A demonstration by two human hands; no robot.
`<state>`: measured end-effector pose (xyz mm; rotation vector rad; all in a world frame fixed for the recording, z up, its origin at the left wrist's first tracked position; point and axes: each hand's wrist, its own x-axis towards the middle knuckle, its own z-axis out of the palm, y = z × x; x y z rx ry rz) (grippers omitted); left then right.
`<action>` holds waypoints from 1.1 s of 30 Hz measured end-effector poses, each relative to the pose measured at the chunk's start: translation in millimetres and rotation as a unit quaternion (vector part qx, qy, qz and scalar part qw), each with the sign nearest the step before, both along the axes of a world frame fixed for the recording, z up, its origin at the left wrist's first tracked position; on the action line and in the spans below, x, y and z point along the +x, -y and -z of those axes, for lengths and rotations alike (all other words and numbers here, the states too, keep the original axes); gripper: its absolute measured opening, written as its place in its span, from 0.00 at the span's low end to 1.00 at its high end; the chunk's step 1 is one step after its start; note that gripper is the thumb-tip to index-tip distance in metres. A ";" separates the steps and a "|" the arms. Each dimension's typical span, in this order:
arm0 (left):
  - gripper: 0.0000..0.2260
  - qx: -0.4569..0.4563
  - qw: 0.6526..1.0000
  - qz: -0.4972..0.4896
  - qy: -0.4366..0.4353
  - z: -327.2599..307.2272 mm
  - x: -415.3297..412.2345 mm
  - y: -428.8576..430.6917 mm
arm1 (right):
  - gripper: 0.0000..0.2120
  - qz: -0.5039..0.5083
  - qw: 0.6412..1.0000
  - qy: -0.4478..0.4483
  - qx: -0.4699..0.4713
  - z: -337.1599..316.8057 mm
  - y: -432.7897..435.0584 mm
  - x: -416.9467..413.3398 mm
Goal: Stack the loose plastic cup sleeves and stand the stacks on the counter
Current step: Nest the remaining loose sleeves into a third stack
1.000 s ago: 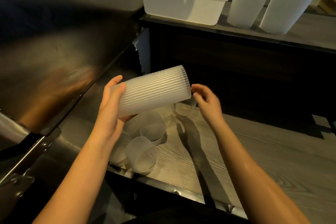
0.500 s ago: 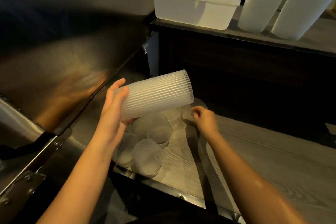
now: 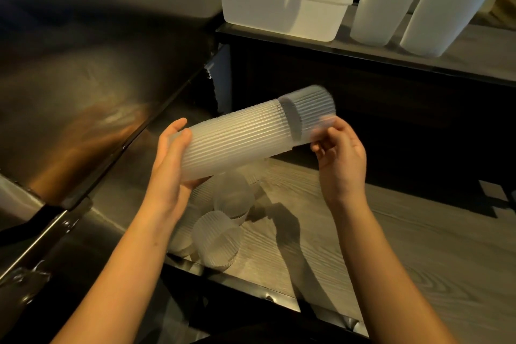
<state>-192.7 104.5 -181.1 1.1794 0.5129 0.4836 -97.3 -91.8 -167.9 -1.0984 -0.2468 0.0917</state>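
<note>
From the head camera, the left hand (image 3: 170, 159) is wrapped around the near end of a long stack of translucent ribbed plastic cup sleeves (image 3: 234, 142), held almost level above the grey wood-grain counter (image 3: 391, 246). The right hand (image 3: 342, 159) pinches a single loose ribbed sleeve (image 3: 310, 114) between fingertips and thumb, its mouth partly over the stack's far end; the sleeve is blurred, so how deep it sits cannot be told. More loose translucent sleeves (image 3: 223, 226) lie in a heap on the counter near its left front edge, below the stack. Far back on a raised shelf stand a white rectangular plastic tub (image 3: 282, 8) and two tall white stacks (image 3: 418, 3). The thin sleeve could crumple or catch on the rim if pushed on crooked, and a loose left-hand hold might let the stack slide apart.
</note>
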 end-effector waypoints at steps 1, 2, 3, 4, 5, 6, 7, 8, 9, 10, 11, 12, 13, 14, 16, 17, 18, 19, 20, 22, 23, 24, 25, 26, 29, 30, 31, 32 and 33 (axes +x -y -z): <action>0.12 -0.003 1.000 0.001 0.002 -0.5 -0.5 -0.2 | 0.14 0.002 1.000 0.005 -0.022 3.1 -1.5 -1.1; 0.12 -0.001 1.000 0.002 0.003 -0.9 -1.1 -0.8 | 0.13 0.007 0.999 0.016 -0.049 6.1 -2.6 -2.0; 0.13 0.005 1.000 0.005 0.001 -1.3 -1.8 -1.4 | 0.12 0.011 0.996 0.033 -0.078 8.8 -3.9 -2.9; 0.13 0.013 1.000 0.007 -0.001 -1.4 -2.6 -2.0 | 0.11 0.009 0.993 0.055 -0.104 10.7 -5.5 -4.4; 0.14 0.018 1.000 0.009 -0.002 -1.9 -3.5 -2.3 | 0.11 0.003 0.989 0.078 -0.127 12.4 -7.7 -6.1; 0.14 0.020 1.000 0.011 0.000 -2.2 -4.2 -2.7 | 0.12 -0.006 0.984 0.098 -0.148 13.0 -10.3 -8.3; 0.14 0.019 1.000 0.013 0.001 -2.9 -4.8 -3.0 | 0.13 -0.014 0.979 0.115 -0.167 13.6 -13.2 -10.3; 0.15 0.019 1.000 0.013 0.002 -3.4 -5.5 -3.8 | 0.14 -0.023 0.974 0.130 -0.182 13.9 -15.5 -12.4; 0.16 0.019 1.000 0.013 0.002 -4.0 -6.3 -5.0 | 0.14 -0.030 0.971 0.140 -0.190 14.2 -17.3 -13.5; 0.16 0.021 1.000 0.012 0.001 -4.6 -7.0 -6.6 | 0.15 -0.036 0.970 0.144 -0.191 14.7 -17.8 -13.8; 0.16 0.023 1.000 0.012 0.000 -5.1 -7.8 -8.2 | 0.16 -0.038 0.972 0.143 -0.184 15.1 -18.1 -12.9; 0.17 0.023 1.000 0.011 0.001 -5.6 -8.8 -10.0 | 0.16 -0.032 0.976 0.135 -0.170 17.3 -17.8 -10.6; 0.17 0.020 1.000 0.009 0.003 -6.0 -9.6 -11.6 | 0.17 -0.014 0.980 0.120 -0.159 21.2 -17.4 -7.0; 0.17 0.017 1.000 0.006 0.006 -6.2 -10.5 -13.1 | 0.17 0.009 0.981 0.103 -0.164 27.7 -17.1 -2.0; 0.16 0.013 1.000 0.001 0.011 -6.1 -11.9 -14.7 | 0.18 0.019 0.965 0.090 -0.247 43.3 -18.8 7.4; 0.15 0.013 1.000 -0.002 0.013 -5.9 -12.5 -15.2 | 0.18 -0.009 0.941 0.100 -0.324 52.5 -21.6 10.3; 0.13 0.013 1.000 -0.005 0.015 -5.7 -13.0 -15.7 | 0.19 -0.050 0.905 0.117 -0.405 62.0 -25.1 12.1; 0.12 0.012 1.000 -0.007 0.016 -5.8 -13.6 -15.9 | 0.20 -0.089 0.865 0.139 -0.475 70.9 -29.7 13.4; 0.12 0.011 1.000 -0.009 0.017 -5.8 -13.8 -16.2 | 0.21 -0.116 0.830 0.158 -0.522 77.9 -34.5 14.1; 0.12 0.011 1.000 -0.007 0.015 -6.9 -14.7 -16.5 | 0.24 -0.135 0.799 0.186 -0.556 85.3 -43.3 14.8; 0.13 0.011 1.000 -0.005 0.015 -7.7 -15.2 -16.5 | 0.24 -0.129 0.798 0.197 -0.555 86.2 -46.5 15.5; 0.14 0.012 1.000 -0.002 0.015 -8.1 -15.9 -16.7 | 0.22 -0.113 0.799 0.206 -0.554 86.6 -48.5 16.9; 0.15 0.012 1.000 0.001 0.015 -8.5 -16.5 -16.7 | 0.19 -0.089 0.800 0.215 -0.553 86.0 -49.4 18.4; 0.16 0.012 1.000 0.003 0.016 -8.4 -17.1 -17.1 | 0.16 -0.066 0.796 0.224 -0.558 84.5 -49.4 19.4; 0.17 0.014 1.000 0.008 0.018 -7.2 -18.4 -17.6 | 0.12 -0.052 0.779 0.244 -0.576 81.2 -49.6 19.6; 0.17 0.015 1.000 0.009 0.017 -7.1 -18.6 -17.5 | 0.12 -0.053 0.771 0.249 -0.584 80.1 -50.2 19.0; 0.17 0.015 1.000 0.009 0.016 -7.2 -18.4 -17.5 | 0.12 -0.054 0.758 0.256 -0.598 79.0 -51.3 19.1; 0.17 0.014 1.000 0.009 0.016 -7.4 -18.2 -17.6 | 0.11 -0.058 0.738 0.262 -0.619 77.7 -52.8 19.8; 0.17 0.013 1.000 0.009 0.016 -7.6 -18.1 -17.8 | 0.11 -0.064 0.717 0.266 -0.641 76.7 -54.6 21.0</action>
